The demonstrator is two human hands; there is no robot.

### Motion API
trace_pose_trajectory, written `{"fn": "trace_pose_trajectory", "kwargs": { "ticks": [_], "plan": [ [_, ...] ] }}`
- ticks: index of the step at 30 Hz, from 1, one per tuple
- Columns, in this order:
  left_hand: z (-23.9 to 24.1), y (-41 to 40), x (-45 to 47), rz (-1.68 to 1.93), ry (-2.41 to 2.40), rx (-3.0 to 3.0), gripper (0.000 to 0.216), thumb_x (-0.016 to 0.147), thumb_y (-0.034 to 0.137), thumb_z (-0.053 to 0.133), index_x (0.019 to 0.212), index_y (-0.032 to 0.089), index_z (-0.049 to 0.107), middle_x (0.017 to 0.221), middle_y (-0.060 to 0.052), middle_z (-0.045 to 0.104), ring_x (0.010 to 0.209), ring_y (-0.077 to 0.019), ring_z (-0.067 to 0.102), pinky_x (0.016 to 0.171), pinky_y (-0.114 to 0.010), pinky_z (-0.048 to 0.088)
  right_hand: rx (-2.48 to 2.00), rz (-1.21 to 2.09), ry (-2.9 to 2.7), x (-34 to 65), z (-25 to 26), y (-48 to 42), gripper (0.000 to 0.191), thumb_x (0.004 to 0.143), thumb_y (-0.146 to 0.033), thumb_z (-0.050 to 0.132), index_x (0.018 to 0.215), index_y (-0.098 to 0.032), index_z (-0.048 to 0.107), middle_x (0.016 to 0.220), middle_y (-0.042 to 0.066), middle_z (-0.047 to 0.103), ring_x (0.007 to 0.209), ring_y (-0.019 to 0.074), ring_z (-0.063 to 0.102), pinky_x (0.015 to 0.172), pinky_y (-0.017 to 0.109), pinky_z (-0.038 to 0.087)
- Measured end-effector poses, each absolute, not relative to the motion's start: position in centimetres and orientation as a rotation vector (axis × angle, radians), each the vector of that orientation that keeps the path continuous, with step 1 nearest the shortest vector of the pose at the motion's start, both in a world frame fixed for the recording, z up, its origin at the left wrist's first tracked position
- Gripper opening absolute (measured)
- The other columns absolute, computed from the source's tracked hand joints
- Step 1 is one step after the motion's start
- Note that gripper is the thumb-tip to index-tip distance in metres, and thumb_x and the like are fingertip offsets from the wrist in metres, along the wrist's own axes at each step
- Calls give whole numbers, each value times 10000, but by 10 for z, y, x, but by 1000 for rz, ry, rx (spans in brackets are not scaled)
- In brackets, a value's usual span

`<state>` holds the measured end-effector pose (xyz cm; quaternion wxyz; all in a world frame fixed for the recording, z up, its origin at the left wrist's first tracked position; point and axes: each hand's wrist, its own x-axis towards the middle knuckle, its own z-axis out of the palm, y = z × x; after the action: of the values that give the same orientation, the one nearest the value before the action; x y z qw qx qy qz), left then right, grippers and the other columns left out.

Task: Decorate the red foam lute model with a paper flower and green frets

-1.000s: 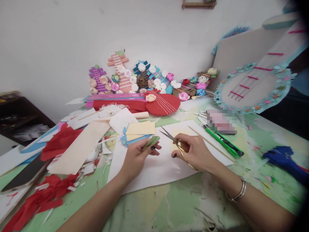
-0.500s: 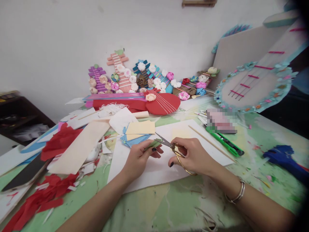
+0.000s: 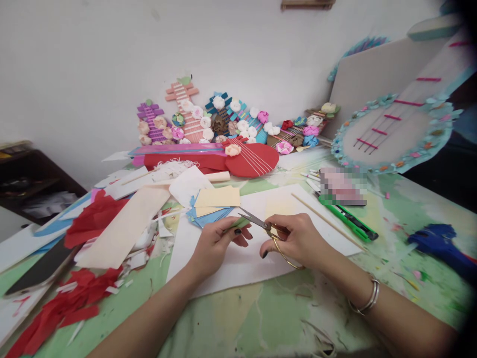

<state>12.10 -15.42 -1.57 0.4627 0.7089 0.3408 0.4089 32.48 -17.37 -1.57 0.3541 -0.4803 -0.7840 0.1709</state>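
My left hand (image 3: 219, 241) pinches a small piece of green paper (image 3: 240, 222) between thumb and fingers. In my right hand (image 3: 296, 238) is a pair of scissors (image 3: 257, 220) with gold handles, their blades slightly apart and pointing left at the green piece's upper edge. Both hands are over a white sheet (image 3: 223, 278). Just beyond my left hand, cream paper pieces (image 3: 218, 197) lie on blue paper pieces (image 3: 208, 218). A thin wooden stick (image 3: 328, 221) rests on the sheet to the right of the scissors.
At right lie a green box cutter (image 3: 348, 219), a blurred-out flat object (image 3: 343, 186) and a blue glue gun (image 3: 439, 246). Red scraps (image 3: 74, 293) and a beige strip (image 3: 122, 228) cover the left. Decorated paper instruments (image 3: 251, 159) line the wall.
The scissor blades have closed a little and sit slightly lower against the green paper. My left hand stays almost still.
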Motion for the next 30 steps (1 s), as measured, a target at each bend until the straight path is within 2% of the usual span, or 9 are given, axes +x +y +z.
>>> {"fn": "trace_pose_trajectory", "kwargs": {
  "ticks": [5,13,20,30],
  "plan": [
    [-15,-154,121,1005,831,1725,168,836,130,479,826,138,647,724,-24,666,587,-111,633,595,-222,525,-1208,411,-2001,326,-18,-174,406,604,-546,714,648,-164,585,474,-82,296,475,67,245,443,194,216],
    [-15,-154,121,989,791,1700,160,853,176,492,866,132,646,722,-33,679,572,-115,640,587,-231,534,-1227,352,-1949,328,-18,-171,406,609,-526,719,578,-165,536,465,-74,347,480,65,267,445,192,217],
    [-15,-155,122,1159,899,1820,123,806,155,568,894,139,652,823,-55,702,741,-148,671,712,-250,543,-1367,381,-1935,325,-12,-174,357,669,-511,677,651,-177,551,479,-67,402,467,72,320,452,191,234],
    [-22,-153,120,1287,1033,2155,153,768,73,561,866,160,640,800,-26,700,726,-136,651,672,-220,505,-1373,408,-2020,319,-11,-180,364,647,-530,687,703,-187,581,488,-61,421,469,78,355,470,189,253]
  ]
}}
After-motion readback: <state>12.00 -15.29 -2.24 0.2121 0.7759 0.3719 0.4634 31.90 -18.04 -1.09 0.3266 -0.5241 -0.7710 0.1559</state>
